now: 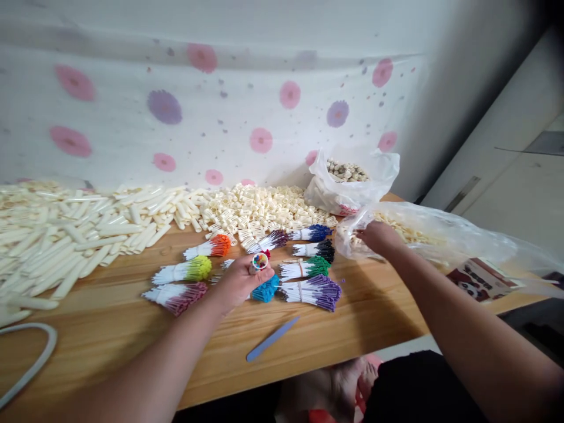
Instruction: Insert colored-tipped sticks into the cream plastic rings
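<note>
In my left hand point(247, 279), closed fingers hold a pale multicolour pen barrel point(259, 264) upright, its round end showing several coloured tips. Around that hand lie bundles of white pen refills with coloured ends: orange point(219, 244), yellow point(198, 268), pink point(185, 296), blue point(265, 289), green point(315, 267) and purple point(321, 292) among them. My right hand point(381, 238) reaches into the mouth of a clear plastic bag point(458, 229) of small cream parts point(408, 230). Its fingers are bent together, partly hidden, and what they grip cannot be made out.
Long cream tubes point(101, 229) pile up at the left, short cream clips point(259, 208) along the back. A white bag point(330, 194) of small parts stands behind. Blue tweezers point(273, 339) lie near the front edge, a printed box point(478, 279) at right, a white loop point(48, 346) at left.
</note>
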Demonstrator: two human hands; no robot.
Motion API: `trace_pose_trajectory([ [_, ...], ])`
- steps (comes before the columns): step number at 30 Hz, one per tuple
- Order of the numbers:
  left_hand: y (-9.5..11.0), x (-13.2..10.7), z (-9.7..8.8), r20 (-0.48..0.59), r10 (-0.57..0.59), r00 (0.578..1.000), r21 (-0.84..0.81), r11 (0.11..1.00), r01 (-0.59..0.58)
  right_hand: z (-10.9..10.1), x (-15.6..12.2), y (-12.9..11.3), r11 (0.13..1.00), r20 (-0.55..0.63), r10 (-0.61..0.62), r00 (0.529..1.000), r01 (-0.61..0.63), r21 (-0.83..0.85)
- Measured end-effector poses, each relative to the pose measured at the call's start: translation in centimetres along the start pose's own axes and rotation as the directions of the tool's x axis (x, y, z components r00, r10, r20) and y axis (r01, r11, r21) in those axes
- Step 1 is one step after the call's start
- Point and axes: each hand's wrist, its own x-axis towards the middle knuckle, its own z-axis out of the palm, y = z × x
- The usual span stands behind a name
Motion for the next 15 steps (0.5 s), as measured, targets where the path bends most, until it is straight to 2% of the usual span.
trace_pose_trajectory([
  [4,0.2,-0.3,0.1,-0.008,0.028,1.0,-0.023,0.999,-0.028,-4.5,-3.5,0.6,0.991,0.009,-0.104,0.995,0.103,0.091],
  [5,0.2,-0.4,0.3,-0.009,0.037,0.999,-0.041,0.998,-0.038,-5.4,-4.7,0.0,0.965,0.026,-0.197,0.98,0.19,0.179],
  [6,0.4,-0.5,0.5,-0.006,0.047,0.999,-0.063,0.997,-0.048,-6.0,-5.9,-1.1,0.859,0.002,-0.343,0.939,0.313,0.405],
  [7,0.5,-0.6,0.7,0.0,0.056,0.998,-0.088,0.995,-0.056,-6.4,-7.1,-2.6,0.696,-0.022,-0.486,0.874,0.402,0.595],
  [8,0.6,-0.8,1.0,0.01,0.062,0.998,-0.114,0.992,-0.06,-6.5,-8.0,-4.4,0.534,-0.081,-0.58,0.811,0.453,0.714],
  [9,0.7,-0.9,1.3,0.025,0.067,0.997,-0.143,0.988,-0.063,-6.4,-8.8,-6.3,0.407,-0.149,-0.616,0.774,0.474,0.781],
  [10,0.7,-1.0,1.5,0.043,0.074,0.996,-0.169,0.984,-0.065,-6.0,-9.3,-8.3,0.322,-0.195,-0.627,0.754,0.478,0.817],
  [13,1.0,-1.2,1.9,0.08,0.1,0.992,-0.181,0.98,-0.085,-4.3,-9.7,-13.1,0.241,-0.182,-0.64,0.746,0.421,0.875],
  [15,1.2,-1.2,1.8,0.061,0.109,0.992,-0.114,0.988,-0.102,-3.0,-9.5,-14.8,0.212,-0.135,-0.639,0.757,0.342,0.915],
])
